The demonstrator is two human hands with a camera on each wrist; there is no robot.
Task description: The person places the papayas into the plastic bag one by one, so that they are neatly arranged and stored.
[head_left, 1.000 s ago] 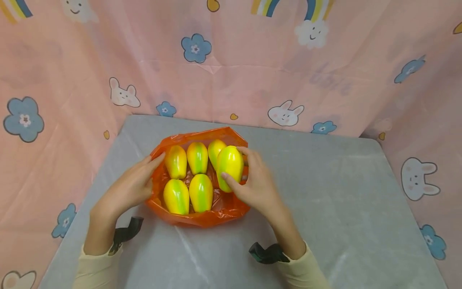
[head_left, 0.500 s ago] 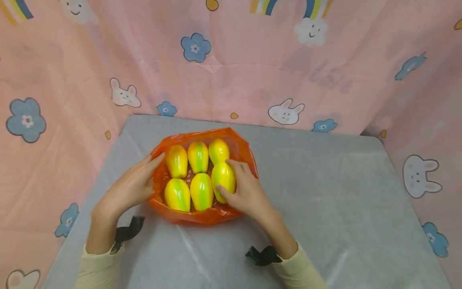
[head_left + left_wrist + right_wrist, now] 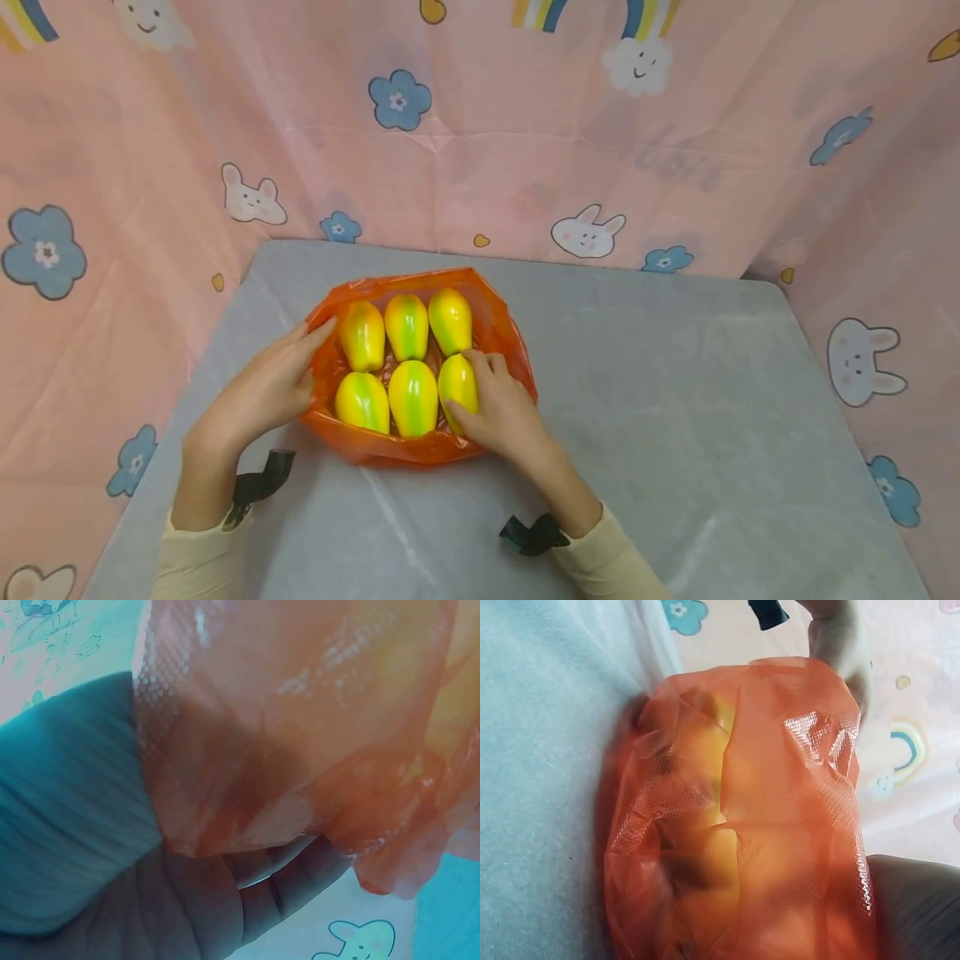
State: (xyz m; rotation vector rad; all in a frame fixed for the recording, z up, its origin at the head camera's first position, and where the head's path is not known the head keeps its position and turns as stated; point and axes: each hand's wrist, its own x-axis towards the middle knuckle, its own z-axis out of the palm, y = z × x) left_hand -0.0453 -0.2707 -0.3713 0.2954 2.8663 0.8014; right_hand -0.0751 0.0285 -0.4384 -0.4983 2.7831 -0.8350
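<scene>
An orange plastic bag [image 3: 420, 450] stands with its mouth spread wide on the table. Inside, several glossy yellow papayas with green streaks lie in two rows, such as the front middle papaya [image 3: 413, 398]. My right hand [image 3: 502, 408] reaches in over the right rim and grips the front right papaya [image 3: 456, 385] between thumb and fingers. At the opposite side, my left hand [image 3: 273, 375] holds the bag's left rim. In the left wrist view the orange film [image 3: 247, 765] partly hides that hand's fingers [image 3: 259, 900]. The right wrist view shows the bag's outside [image 3: 780, 787], fruit glowing through.
The grey cloth-covered table [image 3: 660, 417] extends well to the right of the bag. A pink patterned curtain [image 3: 480, 167] rises at its back and sides. Dark straps [image 3: 532, 533] circle both wrists at the cream sleeves.
My right hand has lowered a papaya down and leftward into the front right spot of the bag. The bag's right side has spread outward. My left hand stays at the left rim.
</scene>
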